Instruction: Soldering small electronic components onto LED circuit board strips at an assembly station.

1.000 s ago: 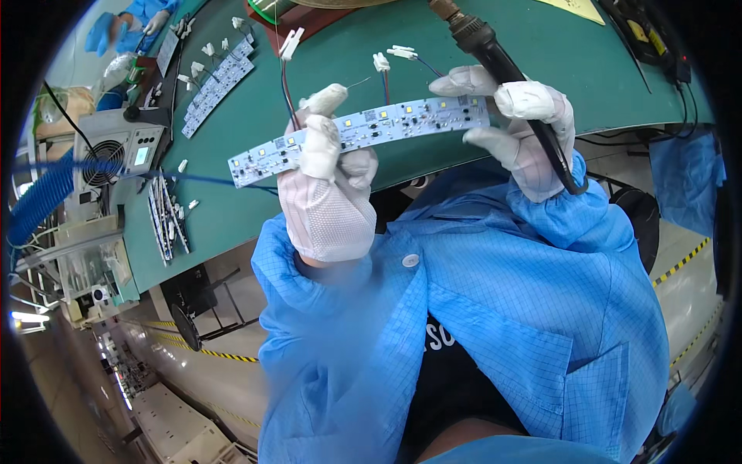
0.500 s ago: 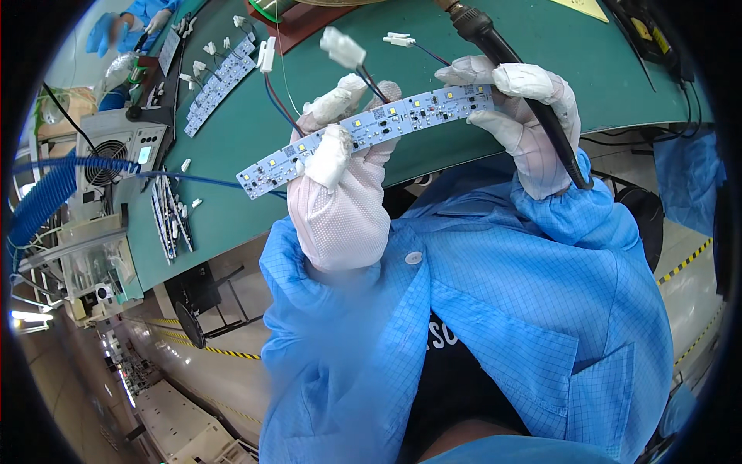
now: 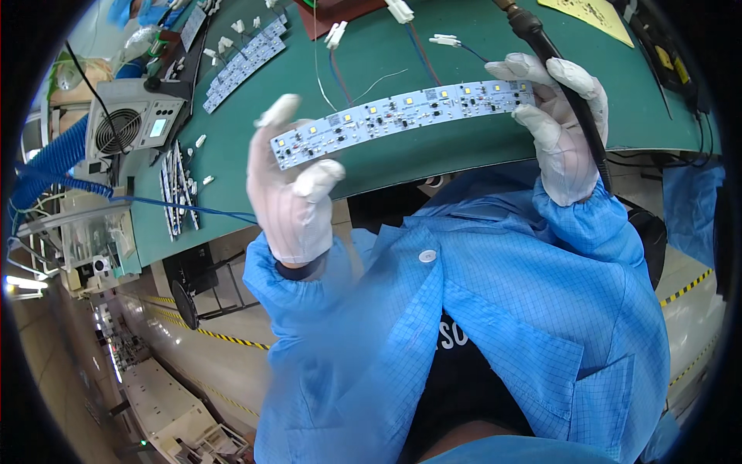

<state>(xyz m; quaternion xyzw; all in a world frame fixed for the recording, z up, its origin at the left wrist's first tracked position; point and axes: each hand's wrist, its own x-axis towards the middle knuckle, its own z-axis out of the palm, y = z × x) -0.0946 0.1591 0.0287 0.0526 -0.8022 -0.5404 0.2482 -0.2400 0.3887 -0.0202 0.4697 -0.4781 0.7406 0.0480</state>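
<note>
Both hands are up in white gloves, and between them is a long white light strip (image 3: 402,116), held level above the near edge of the green table (image 3: 464,151). The left hand (image 3: 290,193) pinches the strip's left end, thumb on the front face, forefinger showing above the top edge. The right hand (image 3: 560,127) grips the right end with thumb and fingertips, and the same hand carries a black soldering iron (image 3: 568,93) that runs slantwise across the back of its fingers, cord trailing down past the wrist. Small yellow chips dot the strip along its length. Red and blue wires with white plugs (image 3: 444,39) lie on the table just behind it. Further left on the table sits a row of more strips (image 3: 243,62), and beside that a grey box with a fan grille (image 3: 127,127) and a blue coiled hose (image 3: 46,166). Blue coat sleeves fill the foreground.
</note>
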